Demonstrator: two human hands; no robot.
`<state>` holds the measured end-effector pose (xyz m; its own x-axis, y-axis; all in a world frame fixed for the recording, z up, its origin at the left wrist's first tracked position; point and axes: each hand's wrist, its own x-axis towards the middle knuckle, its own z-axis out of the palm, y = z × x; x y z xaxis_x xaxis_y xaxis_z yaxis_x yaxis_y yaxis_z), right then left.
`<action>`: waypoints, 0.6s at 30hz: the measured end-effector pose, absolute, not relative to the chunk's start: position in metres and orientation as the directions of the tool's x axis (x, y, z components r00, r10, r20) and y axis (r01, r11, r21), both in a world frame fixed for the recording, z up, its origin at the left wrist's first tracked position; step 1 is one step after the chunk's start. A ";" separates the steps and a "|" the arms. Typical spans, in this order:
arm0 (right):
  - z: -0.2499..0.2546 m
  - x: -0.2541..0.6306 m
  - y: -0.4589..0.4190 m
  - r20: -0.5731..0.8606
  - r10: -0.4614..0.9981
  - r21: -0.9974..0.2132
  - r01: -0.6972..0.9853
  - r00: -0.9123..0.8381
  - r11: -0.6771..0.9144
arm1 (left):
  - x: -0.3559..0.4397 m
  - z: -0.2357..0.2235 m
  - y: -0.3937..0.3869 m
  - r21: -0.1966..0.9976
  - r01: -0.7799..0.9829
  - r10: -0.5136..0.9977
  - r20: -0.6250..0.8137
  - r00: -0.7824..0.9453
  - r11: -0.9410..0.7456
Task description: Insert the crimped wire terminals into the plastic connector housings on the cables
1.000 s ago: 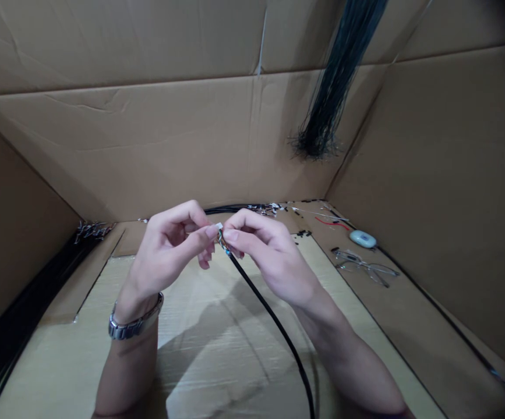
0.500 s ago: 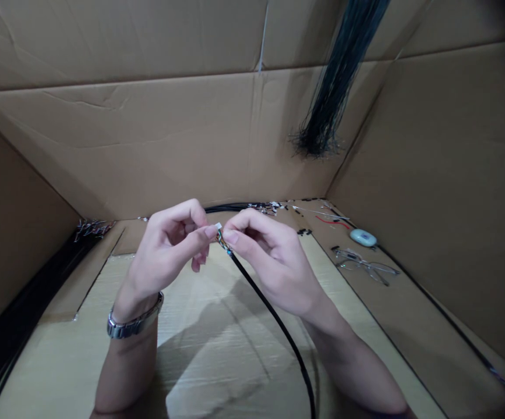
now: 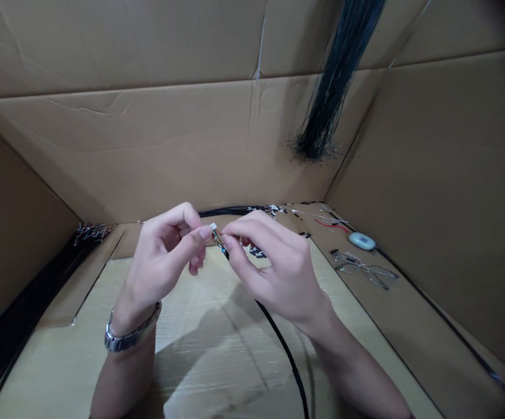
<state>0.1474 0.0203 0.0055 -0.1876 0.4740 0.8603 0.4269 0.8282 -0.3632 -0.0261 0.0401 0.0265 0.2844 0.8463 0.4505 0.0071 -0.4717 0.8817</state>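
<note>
Above the middle of the table, my left hand [image 3: 167, 250] pinches a small white connector [image 3: 213, 226] between thumb and forefinger. Thin coloured wires [image 3: 219, 241] run from the connector into a black cable [image 3: 281, 334], which curves down to the bottom edge. My right hand [image 3: 274, 262] is closed at these wires, its thumb and fingertips pinched together at one of them, orange in colour. Part of the cable passes behind this hand. A metal watch [image 3: 132, 331] circles my left wrist.
Black cables with wire ends [image 3: 55, 273] lie along the left wall. More black cables [image 3: 230, 210] lie at the back. Dark strands [image 3: 337, 87] hang at upper right. Eyeglasses [image 3: 366, 267] and a pale oval device [image 3: 362, 240] rest on the right. Cardboard walls [image 3: 169, 139] surround the table [image 3: 191, 326].
My right hand has shifted slightly right and turned, now covering the upper cable and holding a wire away from the connector. My left hand keeps its pinch.
</note>
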 end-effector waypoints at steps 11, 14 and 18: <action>0.007 0.147 0.021 0.858 0.443 -0.237 0.564 -0.261 0.791 | -0.023 0.028 0.027 0.817 0.147 0.808 0.492 0.325 -0.557; 0.006 0.146 0.023 0.879 0.422 -0.268 0.504 -0.220 0.821 | -0.022 0.029 0.027 0.792 0.187 0.796 0.507 0.331 -0.582; 0.005 0.145 0.024 0.874 0.445 -0.323 0.451 -0.196 0.832 | -0.026 0.030 0.033 0.731 0.293 0.769 0.475 0.428 -0.616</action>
